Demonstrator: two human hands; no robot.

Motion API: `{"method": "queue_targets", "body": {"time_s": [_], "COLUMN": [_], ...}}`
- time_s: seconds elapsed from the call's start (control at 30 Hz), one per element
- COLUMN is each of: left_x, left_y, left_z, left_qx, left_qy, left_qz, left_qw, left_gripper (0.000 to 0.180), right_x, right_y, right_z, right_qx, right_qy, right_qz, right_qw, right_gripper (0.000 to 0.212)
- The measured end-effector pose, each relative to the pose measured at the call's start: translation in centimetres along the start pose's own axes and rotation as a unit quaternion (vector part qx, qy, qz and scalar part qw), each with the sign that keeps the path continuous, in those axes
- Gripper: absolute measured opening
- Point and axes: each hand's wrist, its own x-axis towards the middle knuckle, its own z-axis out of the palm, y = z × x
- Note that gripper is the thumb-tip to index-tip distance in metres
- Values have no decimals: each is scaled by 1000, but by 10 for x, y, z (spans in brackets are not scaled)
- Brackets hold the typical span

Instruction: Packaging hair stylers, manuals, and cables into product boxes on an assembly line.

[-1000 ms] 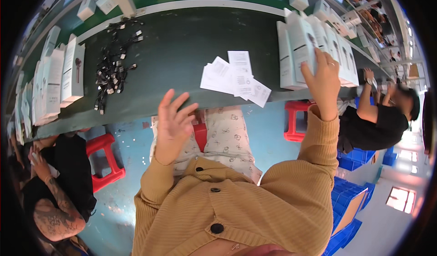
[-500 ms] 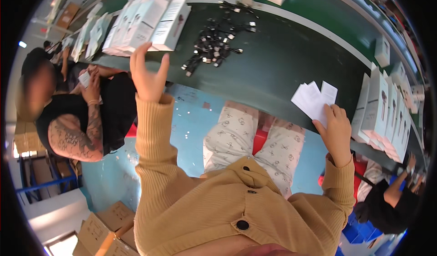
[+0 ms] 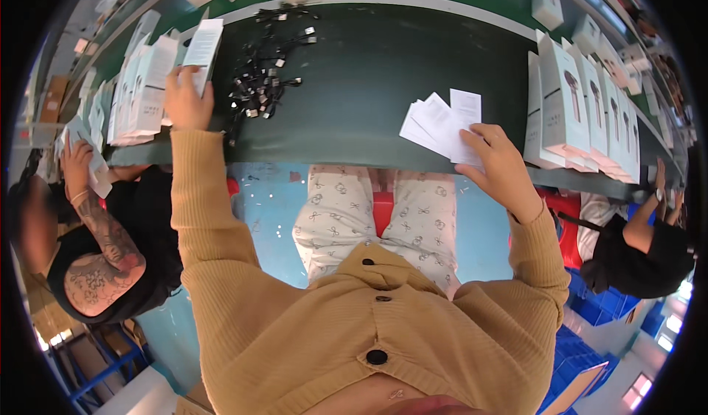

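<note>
Left hand point(image 3: 188, 104) has moved to grip a left-side white box point(image 3: 204, 42), contents hidden; right hand point(image 3: 498, 160) touches leaflets point(image 3: 434, 123), hold unclear.

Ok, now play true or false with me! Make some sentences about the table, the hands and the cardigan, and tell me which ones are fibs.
1. The black USB cables lie in a loose pile on the dark green table. True.
2. The right hand touches the white paper leaflets. True.
3. The leaflets lie to the left of the cables. False: they lie to the right of them.
4. The left hand is on the cables. False: its fingers are at a white carton.
5. The tan cardigan has dark buttons. True.
6. Cartons stand only on the left side. False: a row of white cartons stands on the right too.
</note>
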Motion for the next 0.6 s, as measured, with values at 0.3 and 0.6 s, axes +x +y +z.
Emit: {"method": "queue_targets", "body": {"time_s": [0.3,0.6], "left_x": [-28,-113], "left_y": [73,197], "left_z": [-71,-86], "left_qx": [-513,-776], "left_qy": [41,-259], "left_qz": [-229,-229], "left_qw": [827,527], "left_gripper": [71,88], "right_x": [1,5], "right_y": [11,-40], "right_z": [0,-85], "right_qx": [3,333], "right_qy": [125,265], "right_qz": [51,99], "right_qw": [991,900], "right_gripper": [11,15]}}
